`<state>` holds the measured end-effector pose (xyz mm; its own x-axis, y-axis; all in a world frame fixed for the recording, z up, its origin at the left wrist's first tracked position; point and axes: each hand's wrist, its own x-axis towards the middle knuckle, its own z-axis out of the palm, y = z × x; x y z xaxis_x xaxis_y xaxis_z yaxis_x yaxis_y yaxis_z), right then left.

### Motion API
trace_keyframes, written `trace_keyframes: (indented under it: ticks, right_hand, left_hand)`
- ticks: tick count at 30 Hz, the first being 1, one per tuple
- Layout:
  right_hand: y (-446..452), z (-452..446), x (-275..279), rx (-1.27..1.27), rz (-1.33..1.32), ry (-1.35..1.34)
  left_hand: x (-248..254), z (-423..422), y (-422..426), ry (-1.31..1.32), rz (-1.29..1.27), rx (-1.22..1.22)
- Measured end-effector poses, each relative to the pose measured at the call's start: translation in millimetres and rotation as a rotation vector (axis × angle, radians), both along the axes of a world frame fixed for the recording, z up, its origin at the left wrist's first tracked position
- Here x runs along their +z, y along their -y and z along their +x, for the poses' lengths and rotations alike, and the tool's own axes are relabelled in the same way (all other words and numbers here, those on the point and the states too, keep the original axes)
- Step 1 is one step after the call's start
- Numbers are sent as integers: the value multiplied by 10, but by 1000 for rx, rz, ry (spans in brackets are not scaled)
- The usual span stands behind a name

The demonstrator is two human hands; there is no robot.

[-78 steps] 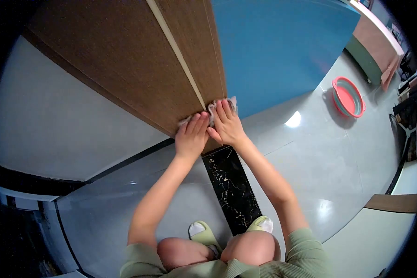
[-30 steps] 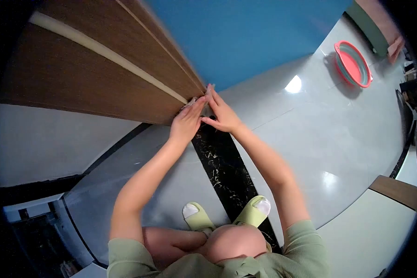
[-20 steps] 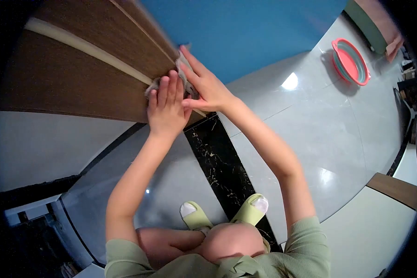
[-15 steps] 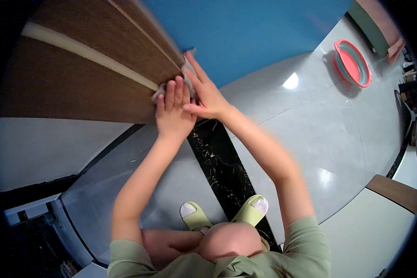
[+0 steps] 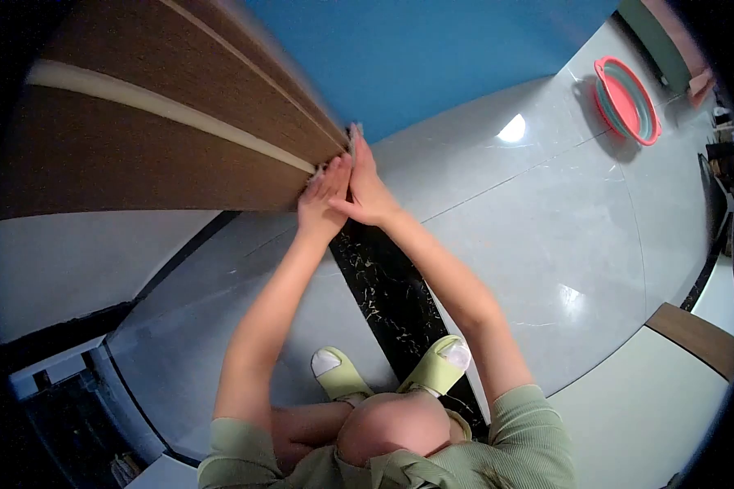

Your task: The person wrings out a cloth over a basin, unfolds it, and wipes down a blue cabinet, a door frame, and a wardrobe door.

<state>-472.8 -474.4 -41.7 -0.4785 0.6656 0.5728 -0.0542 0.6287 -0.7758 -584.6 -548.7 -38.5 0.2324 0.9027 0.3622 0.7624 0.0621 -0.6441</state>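
Both hands are at the lower end of a brown wood-grain panel (image 5: 179, 163) with a pale strip along it. My left hand (image 5: 324, 204) lies with its fingers extended and close together, pressing a greyish cloth against the panel's face. My right hand (image 5: 369, 191) is beside it, its fingers pointing up along the panel's edge and its thumb touching the left hand. A bit of the cloth (image 5: 355, 132) shows at the right fingertips; most of it is hidden under the hands.
A blue surface (image 5: 432, 57) stands behind the panel. On the grey tiled floor (image 5: 538, 236) sits a pink and grey basin (image 5: 628, 102). A black marbled strip (image 5: 387, 293) runs down to my feet in green slippers (image 5: 436, 367). A white panel with a brown edge (image 5: 693, 338) is at right.
Since half a second ago, both hands have slid down the panel towards its lower end, with the cloth under them. Earlier they went down, up and down again.
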Motion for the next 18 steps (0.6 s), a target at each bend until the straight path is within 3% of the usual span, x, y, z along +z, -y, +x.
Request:
trace_keyframes:
  ticks: [2, 5, 7, 14, 18]
  right_hand:
    - [-84, -78, 324, 13, 57, -85]
    - [-191, -169, 630, 13, 224, -214]
    - [-164, -164, 677, 5, 191, -203]
    - [39, -161, -96, -146, 152, 10]
    - [164, -149, 6, -210, 171, 87]
  left_hand:
    - [210, 46, -104, 156, 186, -41]
    - [581, 89, -194, 191, 320, -38]
    - [627, 47, -155, 127, 284, -34]
    - [133, -190, 81, -158, 113, -24]
    - [18, -238, 179, -122, 13, -6]
